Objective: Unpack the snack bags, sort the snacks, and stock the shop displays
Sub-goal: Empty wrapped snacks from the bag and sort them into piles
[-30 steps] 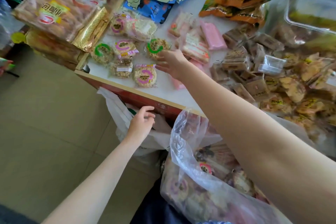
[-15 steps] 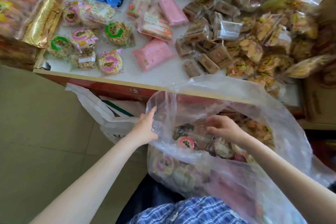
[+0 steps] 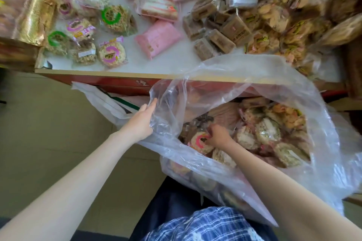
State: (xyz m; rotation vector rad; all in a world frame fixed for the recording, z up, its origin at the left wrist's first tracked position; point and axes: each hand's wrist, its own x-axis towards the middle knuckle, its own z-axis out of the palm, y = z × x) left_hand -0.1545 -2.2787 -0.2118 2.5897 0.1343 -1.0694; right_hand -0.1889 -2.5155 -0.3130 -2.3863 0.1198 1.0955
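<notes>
Shop corner: tan floor on the left, a white worktop (image 3: pixel 176 62) with a red front across the top, covered in sorted snacks.
Round cakes: a little group of wrapped round cakes (image 3: pixel 111 55) sits at the left end of the worktop, some with pink rings and some with green.
Left hand (image 3: pixel 140 123): it holds the edge of the clear plastic bag (image 3: pixel 244 76) to keep the mouth wide — fingers (image 3: pixel 151 106) mostly straight, the film caught under the thumb side.
Right hand (image 3: pixel 218 136): deep in the bag, fingers curled round a pink-ring cake (image 3: pixel 200 142).
Which way it points: the cake is a flat disc, so it has no long side — its label face tips up toward the camera.
What could go wrong: I think the thin bag could slip from the left hand and flop shut over the arm. The slippery wrapper could slide out on the way up. Other packs could get dragged out and fall to the floor.
</notes>
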